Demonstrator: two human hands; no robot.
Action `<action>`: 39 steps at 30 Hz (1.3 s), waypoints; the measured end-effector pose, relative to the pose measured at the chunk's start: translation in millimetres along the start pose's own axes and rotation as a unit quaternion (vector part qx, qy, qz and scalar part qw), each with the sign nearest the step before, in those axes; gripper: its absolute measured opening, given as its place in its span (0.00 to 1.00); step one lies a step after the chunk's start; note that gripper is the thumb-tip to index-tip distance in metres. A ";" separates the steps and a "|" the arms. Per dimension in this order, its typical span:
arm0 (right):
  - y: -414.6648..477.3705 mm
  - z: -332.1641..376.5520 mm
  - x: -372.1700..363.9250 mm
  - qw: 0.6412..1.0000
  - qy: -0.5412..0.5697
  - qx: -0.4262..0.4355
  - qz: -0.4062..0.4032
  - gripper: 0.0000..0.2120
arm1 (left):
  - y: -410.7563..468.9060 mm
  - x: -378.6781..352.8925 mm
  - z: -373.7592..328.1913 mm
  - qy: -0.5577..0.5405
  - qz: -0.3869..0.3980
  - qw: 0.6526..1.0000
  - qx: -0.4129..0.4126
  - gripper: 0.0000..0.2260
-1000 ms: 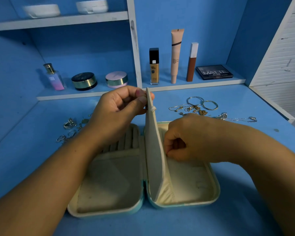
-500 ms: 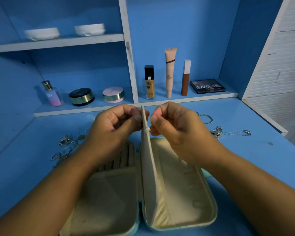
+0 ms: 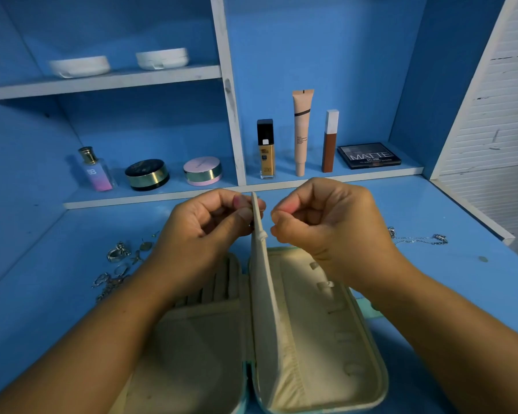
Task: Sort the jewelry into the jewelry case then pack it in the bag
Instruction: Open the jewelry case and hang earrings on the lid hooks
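The cream-lined jewelry case [image 3: 379, 369] lies open on the blue desk in front of me. Its middle flap [image 3: 263, 282] stands upright between the two halves. My left hand [image 3: 204, 234] pinches the flap's top edge from the left side. My right hand [image 3: 332, 225] hovers just right of the flap top, a small gap away, with fingers curled and fingertips pressed together; I see nothing between them. Silver rings and small pieces [image 3: 117, 261] lie on the desk to the left. A silver chain [image 3: 419, 239] lies to the right, partly hidden behind my right hand.
On the low shelf behind stand a perfume bottle [image 3: 95, 170], two round compacts [image 3: 146, 174], a foundation bottle [image 3: 266, 149], a tall tube [image 3: 302, 130] and a palette [image 3: 368, 155]. White dishes [image 3: 80, 66] sit on the upper shelf. A white slatted panel [image 3: 497, 115] borders the right.
My right hand rose from the case's right half to the flap's top, then drew slightly away from it. My left hand kept its pinch on the flap.
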State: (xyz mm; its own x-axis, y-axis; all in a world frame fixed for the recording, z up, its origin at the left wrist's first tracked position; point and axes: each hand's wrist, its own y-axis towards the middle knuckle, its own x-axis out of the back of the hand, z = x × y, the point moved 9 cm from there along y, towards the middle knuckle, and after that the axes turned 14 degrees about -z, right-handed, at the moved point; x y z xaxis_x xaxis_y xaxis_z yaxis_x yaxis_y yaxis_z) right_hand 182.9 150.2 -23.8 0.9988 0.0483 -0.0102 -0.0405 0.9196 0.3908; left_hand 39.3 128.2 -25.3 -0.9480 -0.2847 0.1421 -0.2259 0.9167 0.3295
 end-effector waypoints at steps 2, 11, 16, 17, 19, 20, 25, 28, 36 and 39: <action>1.5 1.7 2.3 1.000 0.000 0.001 0.001 0.05 | 0.1 -0.7 0.2 0.001 0.001 1.000 -0.001 0.14; 1.6 9.3 -1.8 0.999 0.039 0.019 -0.004 0.11 | 0.2 1.2 -1.1 0.008 0.001 1.000 -0.005 0.10; -0.1 8.3 -4.0 0.996 0.085 0.016 -0.007 0.11 | -0.1 0.8 -1.9 0.006 0.000 1.000 -0.011 0.09; -0.3 7.7 -4.4 0.996 0.091 0.014 -0.007 0.11 | -0.3 0.7 -2.3 0.006 0.001 1.000 -0.013 0.10; -0.9 7.3 -5.7 0.995 0.094 0.013 -0.004 0.11 | -0.7 0.8 -3.2 0.006 0.001 1.000 -0.017 0.13; -1.4 8.0 -6.7 0.995 0.095 0.014 0.000 0.11 | -0.9 0.9 -3.7 0.004 0.001 1.000 -0.017 0.13; -3.1 9.8 -9.6 0.995 0.096 0.015 0.012 0.11 | -2.1 -1.5 -7.5 0.007 0.006 0.999 -0.034 0.11; -3.4 9.5 -10.6 0.995 0.102 0.014 0.011 0.10 | -1.9 -0.6 -7.6 -0.004 -0.001 0.999 -0.040 0.09; -6.2 21.0 -8.3 0.992 -0.050 0.114 -0.026 0.11 | -2.6 0.1 -11.2 0.020 -0.009 0.997 -0.074 0.07; -11.5 19.5 -9.4 0.991 -0.047 0.119 -0.038 0.13 | -2.2 2.1 -10.5 0.023 -0.021 0.997 -0.073 0.06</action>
State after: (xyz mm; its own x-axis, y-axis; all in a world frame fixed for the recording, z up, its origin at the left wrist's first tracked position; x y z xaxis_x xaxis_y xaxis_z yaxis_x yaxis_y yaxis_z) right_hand 174.5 131.5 -10.3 0.9973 -0.0643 0.0343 0.0311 0.8009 0.5980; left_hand 40.2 122.6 -15.9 -0.9261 -0.3380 0.1678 -0.2272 0.8544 0.4673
